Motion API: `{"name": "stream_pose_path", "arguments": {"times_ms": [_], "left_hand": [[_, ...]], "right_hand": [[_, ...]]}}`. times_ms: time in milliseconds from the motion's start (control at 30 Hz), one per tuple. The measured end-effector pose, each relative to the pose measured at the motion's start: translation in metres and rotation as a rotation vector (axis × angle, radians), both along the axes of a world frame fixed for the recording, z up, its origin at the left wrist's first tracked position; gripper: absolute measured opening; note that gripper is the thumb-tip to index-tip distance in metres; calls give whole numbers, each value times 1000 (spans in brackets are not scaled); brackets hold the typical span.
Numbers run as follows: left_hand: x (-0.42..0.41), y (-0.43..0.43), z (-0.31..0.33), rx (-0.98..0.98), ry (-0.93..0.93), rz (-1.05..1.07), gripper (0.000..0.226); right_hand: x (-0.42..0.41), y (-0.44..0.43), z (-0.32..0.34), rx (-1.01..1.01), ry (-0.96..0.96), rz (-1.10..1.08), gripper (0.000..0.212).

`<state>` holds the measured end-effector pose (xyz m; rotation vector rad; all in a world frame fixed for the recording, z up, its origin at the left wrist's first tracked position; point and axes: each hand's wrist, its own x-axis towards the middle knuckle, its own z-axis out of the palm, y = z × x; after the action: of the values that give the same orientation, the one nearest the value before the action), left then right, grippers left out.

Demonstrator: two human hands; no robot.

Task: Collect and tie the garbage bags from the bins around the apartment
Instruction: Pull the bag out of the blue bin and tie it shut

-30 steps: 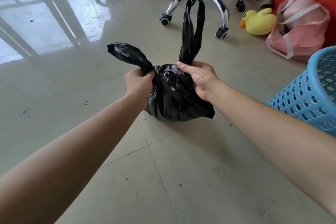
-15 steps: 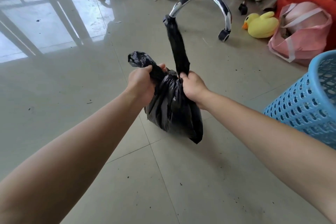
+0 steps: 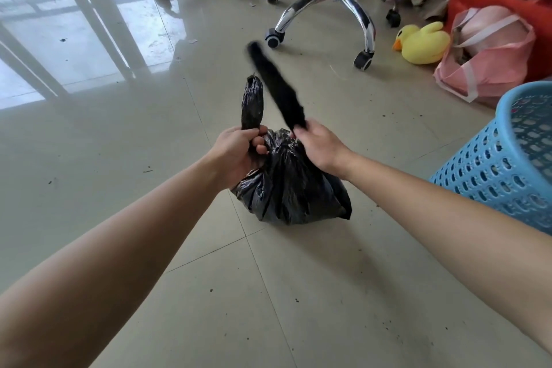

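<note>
Hands gripped a black garbage bag (image 3: 286,185) above the tiled floor (image 3: 119,158): left hand (image 3: 239,152) fisted round one twisted handle (image 3: 252,103), right hand (image 3: 318,146) pinching the other, blurred handle (image 3: 276,86). Light-blue perforated bin (image 3: 504,158) stood just right of it, near a yellow plush duck (image 3: 422,43).

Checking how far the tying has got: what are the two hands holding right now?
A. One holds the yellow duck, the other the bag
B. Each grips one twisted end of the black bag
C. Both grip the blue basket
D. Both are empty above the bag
B: the left hand clasps one twisted end and the right hand the other, above the black bag.
</note>
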<state>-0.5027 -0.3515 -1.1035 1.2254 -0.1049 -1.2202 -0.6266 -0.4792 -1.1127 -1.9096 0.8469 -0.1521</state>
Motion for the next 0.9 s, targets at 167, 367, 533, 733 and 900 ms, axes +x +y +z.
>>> {"name": "stream_pose_path", "arguments": {"times_ms": [167, 367, 533, 733, 900], "left_hand": [[19, 10, 3, -69, -158, -349, 21], [21, 17, 6, -68, -226, -449, 11], [23, 18, 6, -56, -158, -395, 27], [16, 19, 16, -14, -153, -552, 38], [15, 22, 20, -59, -38, -515, 53]], "right_hand": [[3, 0, -1, -243, 220, 309, 22], [9, 6, 18, -153, 246, 449, 25], [-6, -1, 30, 334, 123, 252, 43], [5, -9, 42, 597, -150, 33, 63], [26, -1, 56, 711, -452, -392, 24]]}}
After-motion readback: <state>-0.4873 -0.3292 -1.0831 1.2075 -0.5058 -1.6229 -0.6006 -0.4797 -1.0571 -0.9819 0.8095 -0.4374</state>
